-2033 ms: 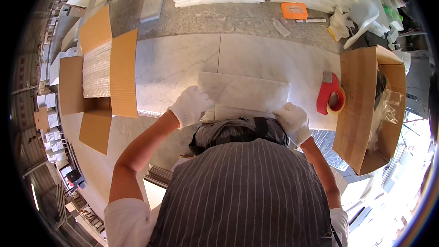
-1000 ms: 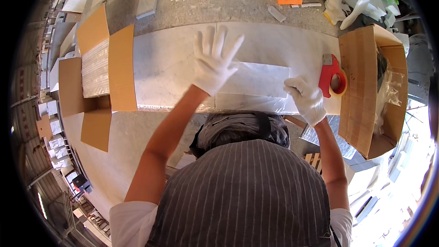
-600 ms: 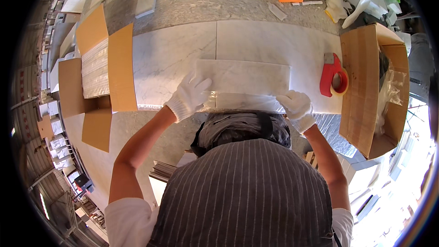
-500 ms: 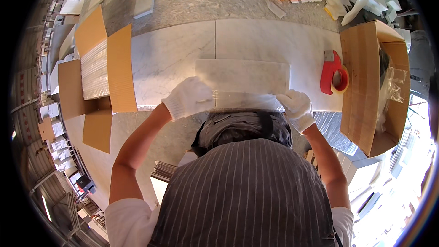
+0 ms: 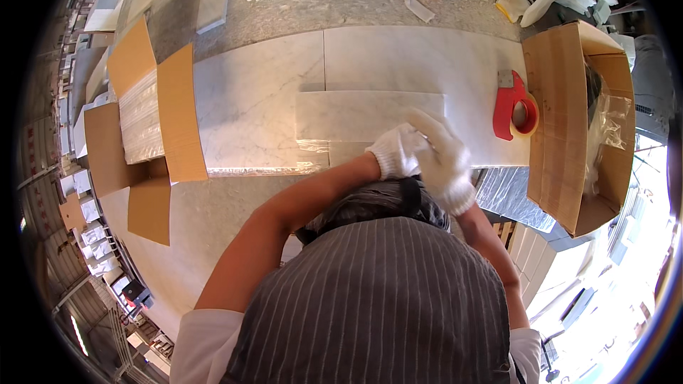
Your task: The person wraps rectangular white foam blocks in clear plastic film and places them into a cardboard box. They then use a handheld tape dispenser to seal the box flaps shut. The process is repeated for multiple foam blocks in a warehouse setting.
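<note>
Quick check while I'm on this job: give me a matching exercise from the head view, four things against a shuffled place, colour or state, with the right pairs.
Things
1. Tape dispenser
2. Rectangular tile
3. Left carton
4. Left hand

Descriptions
A. Open, with a row of pale pieces inside
B. White-gloved, overlapping the right hand in the view
C. Red, beside the right carton
D. Pale, lying across the seam of two larger slabs

Pairs: 1-C, 2-D, 3-A, 4-B
</note>
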### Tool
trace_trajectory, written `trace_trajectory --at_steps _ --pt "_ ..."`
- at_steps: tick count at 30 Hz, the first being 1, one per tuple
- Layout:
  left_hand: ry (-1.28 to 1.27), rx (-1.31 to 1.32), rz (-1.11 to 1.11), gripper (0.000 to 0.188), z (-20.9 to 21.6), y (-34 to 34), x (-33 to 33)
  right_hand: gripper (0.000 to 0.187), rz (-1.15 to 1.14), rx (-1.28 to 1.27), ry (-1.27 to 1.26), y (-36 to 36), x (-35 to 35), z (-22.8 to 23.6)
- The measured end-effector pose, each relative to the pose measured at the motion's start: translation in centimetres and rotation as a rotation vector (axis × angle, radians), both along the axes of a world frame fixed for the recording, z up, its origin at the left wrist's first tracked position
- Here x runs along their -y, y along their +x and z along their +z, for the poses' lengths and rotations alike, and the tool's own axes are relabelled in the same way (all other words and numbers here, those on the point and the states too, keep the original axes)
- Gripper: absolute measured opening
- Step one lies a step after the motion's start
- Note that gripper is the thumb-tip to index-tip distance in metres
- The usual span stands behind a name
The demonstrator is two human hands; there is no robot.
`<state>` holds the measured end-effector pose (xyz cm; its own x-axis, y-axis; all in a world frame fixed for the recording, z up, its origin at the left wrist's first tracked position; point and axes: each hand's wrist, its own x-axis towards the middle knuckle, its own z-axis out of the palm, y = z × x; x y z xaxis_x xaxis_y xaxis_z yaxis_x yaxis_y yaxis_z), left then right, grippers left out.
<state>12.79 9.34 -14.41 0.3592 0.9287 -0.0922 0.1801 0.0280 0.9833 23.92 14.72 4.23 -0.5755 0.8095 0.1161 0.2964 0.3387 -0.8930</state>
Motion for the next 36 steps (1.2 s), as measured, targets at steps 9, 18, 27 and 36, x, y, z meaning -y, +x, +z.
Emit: trace_trajectory --at_steps 9,18,27,36 --pt "0.2 -0.408 0.116 0.026 12.5 -6.9 2.3 0.062 0.198 0.509 0.552 4.2 -3.1 -11.0" --pt "0.455 -1.063 0.052 0.098 11.0 -18.0 3.2 0.076 0.174 0.458 0.612 4.3 -3.3 -12.5" --pt "0.378 -1.192 0.056 0.099 8.9 -21.0 -1.9 0.075 0.202 0.465 0.657 1.4 -10.0 -15.2" --pt "0.645 -1.261 -0.236 0.082 9.3 -15.5 -4.5 0.065 0.232 0.38 0.688 2.0 -10.8 -14.5"
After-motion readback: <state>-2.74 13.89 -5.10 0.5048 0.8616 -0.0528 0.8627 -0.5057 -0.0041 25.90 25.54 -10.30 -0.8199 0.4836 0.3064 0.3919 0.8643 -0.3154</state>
